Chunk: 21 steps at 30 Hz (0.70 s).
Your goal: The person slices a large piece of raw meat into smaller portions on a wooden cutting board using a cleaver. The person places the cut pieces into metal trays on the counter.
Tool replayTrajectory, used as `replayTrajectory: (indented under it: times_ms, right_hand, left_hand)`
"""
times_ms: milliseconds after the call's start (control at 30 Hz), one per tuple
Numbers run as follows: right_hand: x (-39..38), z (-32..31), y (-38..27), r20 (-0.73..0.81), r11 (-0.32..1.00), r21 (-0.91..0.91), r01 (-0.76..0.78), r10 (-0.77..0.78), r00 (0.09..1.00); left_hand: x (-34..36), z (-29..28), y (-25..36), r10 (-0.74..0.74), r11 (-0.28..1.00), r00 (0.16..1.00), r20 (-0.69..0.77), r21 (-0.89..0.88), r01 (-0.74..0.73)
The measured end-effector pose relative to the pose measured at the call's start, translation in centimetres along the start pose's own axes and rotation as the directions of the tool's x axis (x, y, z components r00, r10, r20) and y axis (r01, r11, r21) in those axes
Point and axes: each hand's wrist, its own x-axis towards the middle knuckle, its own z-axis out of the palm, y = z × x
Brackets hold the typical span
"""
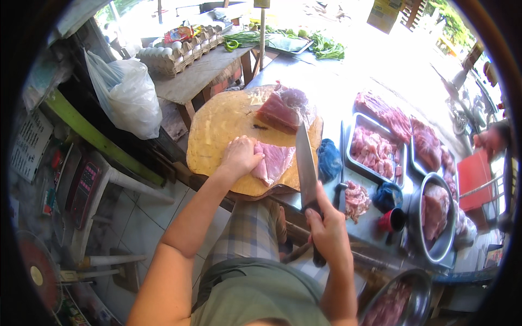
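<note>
A thick, round wooden chopping board (217, 122) lies before me. On its near right part rests a pale pink slab of raw meat (274, 161); my left hand (239, 156) grips its left edge with bent fingers. My right hand (329, 225) is wrapped around the black handle of a large kitchen knife (306, 163). Its broad blade points away from me, just right of the slab. Farther back on the board sits a bigger dark red chunk of meat (281, 111), partly under clear plastic.
Right of the board are a metal tray of cut meat (374, 149), a second knife (341, 187), meat scraps (356, 200), a red cup (390, 220) and a metal bowl with meat (436, 212). Egg trays (176, 57) and green vegetables (326, 46) stand behind. A white plastic bag (128, 98) hangs left.
</note>
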Motion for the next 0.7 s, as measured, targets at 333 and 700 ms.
replayTrajectory:
  times_ms: [333,700]
  right_hand:
    - [-3.9,-0.6,2.9,0.033,0.952,0.227,-0.207,0.205,0.978]
    - [-2.6,-0.1,2.4,0.098,0.947,0.293,-0.133,0.109,0.989]
  left_hand:
    - [6.4,-4.5,1.7,0.103,0.794,0.969,0.225,-0.606,0.056]
    - [-3.7,-7.4,1.2,0.273,0.959,0.955,0.116,-0.106,-0.261]
